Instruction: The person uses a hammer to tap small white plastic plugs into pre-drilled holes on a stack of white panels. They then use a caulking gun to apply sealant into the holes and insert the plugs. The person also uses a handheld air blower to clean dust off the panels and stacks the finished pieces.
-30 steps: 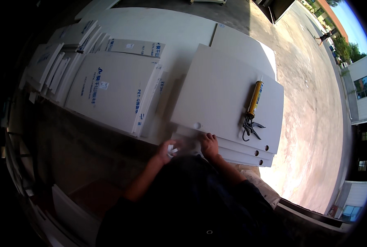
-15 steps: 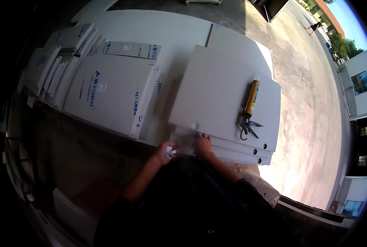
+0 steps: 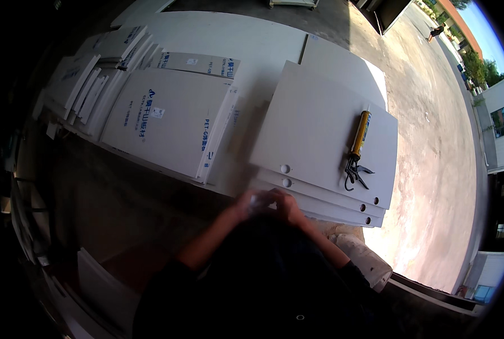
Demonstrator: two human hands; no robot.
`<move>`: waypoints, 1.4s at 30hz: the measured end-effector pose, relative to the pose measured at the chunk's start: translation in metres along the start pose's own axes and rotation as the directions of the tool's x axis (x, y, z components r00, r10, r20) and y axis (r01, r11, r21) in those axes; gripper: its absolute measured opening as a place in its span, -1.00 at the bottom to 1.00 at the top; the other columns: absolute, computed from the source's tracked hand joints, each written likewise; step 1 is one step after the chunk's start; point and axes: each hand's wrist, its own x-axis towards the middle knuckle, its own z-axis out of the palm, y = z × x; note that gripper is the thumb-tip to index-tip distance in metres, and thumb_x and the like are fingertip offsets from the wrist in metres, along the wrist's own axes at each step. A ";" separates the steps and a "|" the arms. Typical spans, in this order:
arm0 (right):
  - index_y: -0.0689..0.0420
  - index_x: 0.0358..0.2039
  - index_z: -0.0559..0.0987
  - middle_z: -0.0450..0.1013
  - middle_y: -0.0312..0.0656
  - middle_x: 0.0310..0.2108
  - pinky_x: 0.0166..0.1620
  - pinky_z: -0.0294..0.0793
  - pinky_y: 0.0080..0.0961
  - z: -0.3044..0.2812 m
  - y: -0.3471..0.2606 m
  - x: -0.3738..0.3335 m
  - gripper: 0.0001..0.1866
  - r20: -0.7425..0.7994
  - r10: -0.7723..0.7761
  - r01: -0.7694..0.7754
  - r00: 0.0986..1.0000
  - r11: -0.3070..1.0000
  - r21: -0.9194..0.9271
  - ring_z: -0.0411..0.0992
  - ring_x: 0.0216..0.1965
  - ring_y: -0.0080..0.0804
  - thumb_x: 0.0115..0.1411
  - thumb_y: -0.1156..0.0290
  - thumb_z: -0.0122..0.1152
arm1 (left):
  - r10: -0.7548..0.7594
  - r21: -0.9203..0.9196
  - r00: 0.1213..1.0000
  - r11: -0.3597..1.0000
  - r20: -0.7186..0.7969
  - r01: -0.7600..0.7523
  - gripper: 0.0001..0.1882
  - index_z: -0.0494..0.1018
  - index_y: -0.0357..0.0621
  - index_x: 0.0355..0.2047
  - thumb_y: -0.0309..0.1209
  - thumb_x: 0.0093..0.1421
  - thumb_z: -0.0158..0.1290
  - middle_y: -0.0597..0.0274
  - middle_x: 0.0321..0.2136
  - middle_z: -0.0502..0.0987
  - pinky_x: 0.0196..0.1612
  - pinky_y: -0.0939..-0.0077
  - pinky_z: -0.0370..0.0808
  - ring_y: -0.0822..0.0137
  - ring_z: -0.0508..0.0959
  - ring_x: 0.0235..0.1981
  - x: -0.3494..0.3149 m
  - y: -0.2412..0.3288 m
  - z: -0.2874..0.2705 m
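Meeting in the head view, the left hand (image 3: 243, 205) and right hand (image 3: 286, 207) sit by the near edge of the white panels (image 3: 314, 124). The left seems curled around a small white piece (image 3: 254, 199), between them; blur hides whether the right grips it. Apparently fine two-handed handling, it calls for steady fingers. Blue lettering (image 3: 144, 116) and a pale label (image 3: 157, 113) mark the left-side board (image 3: 178, 144).
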 end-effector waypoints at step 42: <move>-0.09 0.30 0.38 0.24 -0.30 0.38 0.06 0.34 -0.17 0.064 0.124 -0.047 -0.42 -0.138 0.210 -0.251 0.968 0.773 -0.582 0.45 0.05 -0.20 0.22 0.32 0.06 | -0.124 -0.020 0.990 0.992 -0.062 0.123 -0.78 0.52 -0.12 -0.26 -0.31 0.18 -0.04 0.22 -0.38 0.59 -0.58 0.59 0.30 0.43 0.47 -0.52 -0.014 0.028 -0.086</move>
